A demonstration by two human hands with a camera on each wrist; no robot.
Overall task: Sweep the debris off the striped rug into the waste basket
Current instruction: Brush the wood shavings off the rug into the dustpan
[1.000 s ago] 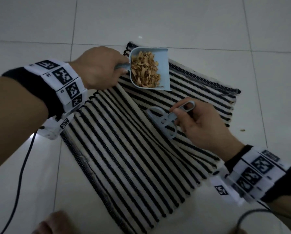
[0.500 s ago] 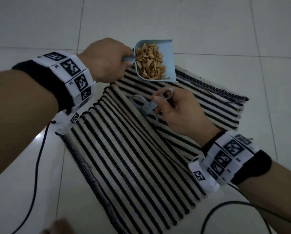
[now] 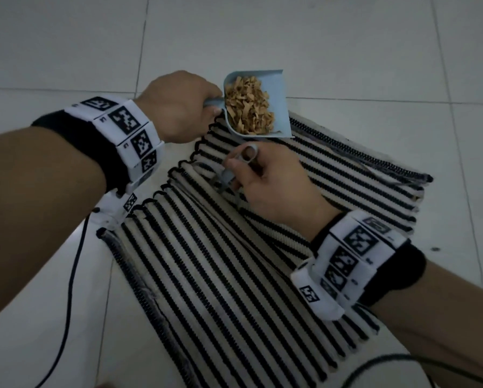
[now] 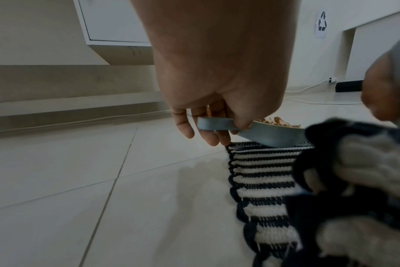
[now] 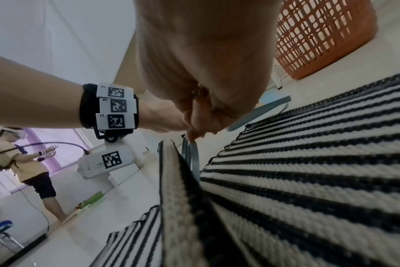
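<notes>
Pale floor tiles (image 3: 52,289) spread under me, with the striped rug (image 3: 220,289) lying crooked across them, its near edge rumpled into a ridge by my wrists. Nearest to me, my right hand (image 3: 271,186) rests low on the rug with its fingers curled round the grey handle of a small brush (image 3: 244,159); my thumb and forefinger pinch it just below the loop at its end, and the rest of the brush is hidden under my palm. Just beyond, my left hand (image 3: 178,105) is closed on the handle of the blue dustpan (image 3: 279,107), thumb on top and fingers wrapped beneath, holding the pan a little above the far corner of the rug. Light brown debris (image 3: 247,110) is heaped inside the pan. From my right wrist I can see the orange waste basket (image 5: 320,36) standing on the floor past the far edge of the rug, well apart from the pan. Compared with half a second ago, my right hand has drawn closer under the pan and the brush head has slipped out of sight, while the dustpan sits much as it did
</notes>
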